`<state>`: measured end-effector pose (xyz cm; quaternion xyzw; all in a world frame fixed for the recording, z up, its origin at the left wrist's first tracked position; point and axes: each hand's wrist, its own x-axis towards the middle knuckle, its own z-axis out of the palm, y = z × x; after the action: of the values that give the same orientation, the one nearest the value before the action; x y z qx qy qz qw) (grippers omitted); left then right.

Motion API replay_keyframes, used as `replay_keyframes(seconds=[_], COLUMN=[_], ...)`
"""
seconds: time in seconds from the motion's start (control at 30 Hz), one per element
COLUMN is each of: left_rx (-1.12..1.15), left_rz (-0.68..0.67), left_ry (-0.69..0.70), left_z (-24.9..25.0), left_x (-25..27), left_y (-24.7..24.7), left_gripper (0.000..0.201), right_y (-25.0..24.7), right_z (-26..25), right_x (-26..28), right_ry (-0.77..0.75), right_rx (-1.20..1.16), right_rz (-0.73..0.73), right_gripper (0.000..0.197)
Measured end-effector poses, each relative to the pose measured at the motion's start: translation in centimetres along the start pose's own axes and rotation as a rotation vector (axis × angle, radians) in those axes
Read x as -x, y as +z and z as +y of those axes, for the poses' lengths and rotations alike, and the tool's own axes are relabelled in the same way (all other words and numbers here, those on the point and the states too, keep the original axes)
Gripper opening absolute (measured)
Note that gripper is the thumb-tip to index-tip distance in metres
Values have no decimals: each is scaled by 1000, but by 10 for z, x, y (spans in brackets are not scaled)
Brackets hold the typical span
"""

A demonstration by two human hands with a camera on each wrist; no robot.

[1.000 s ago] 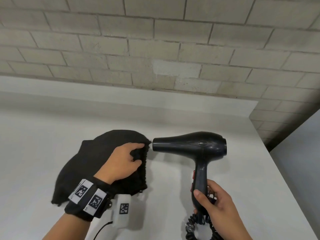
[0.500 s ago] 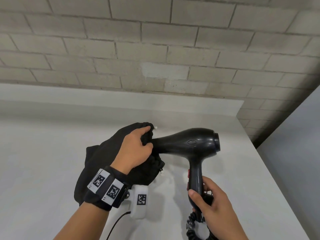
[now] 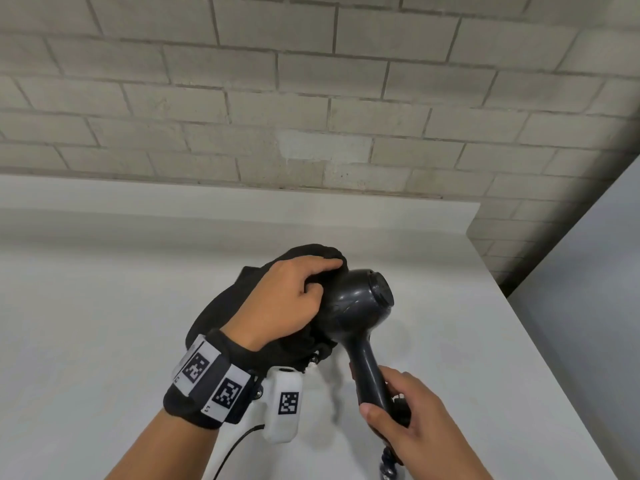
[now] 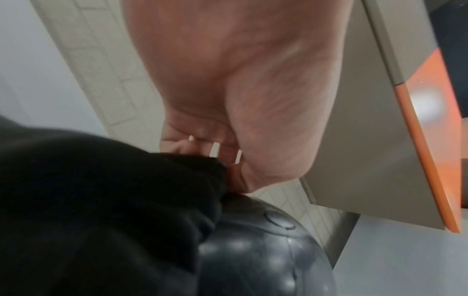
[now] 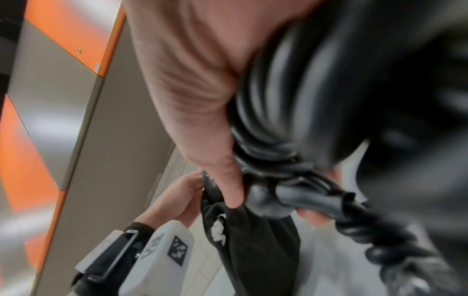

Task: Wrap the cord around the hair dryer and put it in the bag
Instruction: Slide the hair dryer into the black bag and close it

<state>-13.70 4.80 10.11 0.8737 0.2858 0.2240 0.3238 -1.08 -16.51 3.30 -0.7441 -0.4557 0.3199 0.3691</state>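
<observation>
Dryer (image 3: 356, 303) is black, nozzle end pushed into the mouth of the black bag (image 3: 225, 306), rear grille still outside and facing up-right. Handle slants down toward the right hand (image 3: 412, 420), which grips its lower end with fingers wrapped round it. Cord (image 5: 273, 124) is coiled round the handle under that hand in the right wrist view; a curly stretch hangs loose below the hand (image 3: 388, 462). Left hand (image 3: 287, 299) pinches the bag's rim, fingers curled into the fabric just beside the dryer body; left wrist view shows fabric bunched against the dryer shell (image 4: 266, 256). Bag is lifted off the white table (image 3: 104, 341), its lower part hanging near the surface. Brick wall (image 3: 311, 98) behind the table. Both wrist views are blurred.
</observation>
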Motion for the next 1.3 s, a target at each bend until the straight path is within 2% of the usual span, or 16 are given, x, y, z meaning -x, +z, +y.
replay_keyframes(seconds=[0.17,0.33,0.47,0.67,0.73,0.83,0.97,1.03,1.13,1.23,1.3], left_rx=[-128,-206,-247,-367,-448,-498,-289,-185,-114,-126,-158], left_rz=[-40,-6,-46,-177,-243,-326,-410,-438,-439,-383,-348], left_ry=[90,106,121,342,405,494,588,590,484,329,244], left_z=[8,15,17,49,57,58,53,47,32,10,-5], left_x=[1,0,-4,4,10,18,37,49,65,78,84], left_y=[-4,-3,-5,0,7,13,19,26,38,48,54], left_gripper=[56,60,60,58,55,50,39,35,29,25,24], right_y=[-8,-11,-10,-6,-8,-15,-20,-17,-11,-3,3], right_z=[-12,-22,-28,-31,-33,-33,-29,-24,-14,-8,-4], right_x=[0,-3,-5,-12,-18,-26,-29,-30,-34,-36,-36], right_ry=[-29,-42,-41,3,65,254,299,352,403,387,374], right_rx=[78,226,295,320,209,-88,-371,-593,-843,-931,-974], right_rz=[-55,-67,-86,-238,-288,-350,-261,-250,-205,-107,-49], right_gripper=[29,20,15,19,20,23,7,13,18,13,22])
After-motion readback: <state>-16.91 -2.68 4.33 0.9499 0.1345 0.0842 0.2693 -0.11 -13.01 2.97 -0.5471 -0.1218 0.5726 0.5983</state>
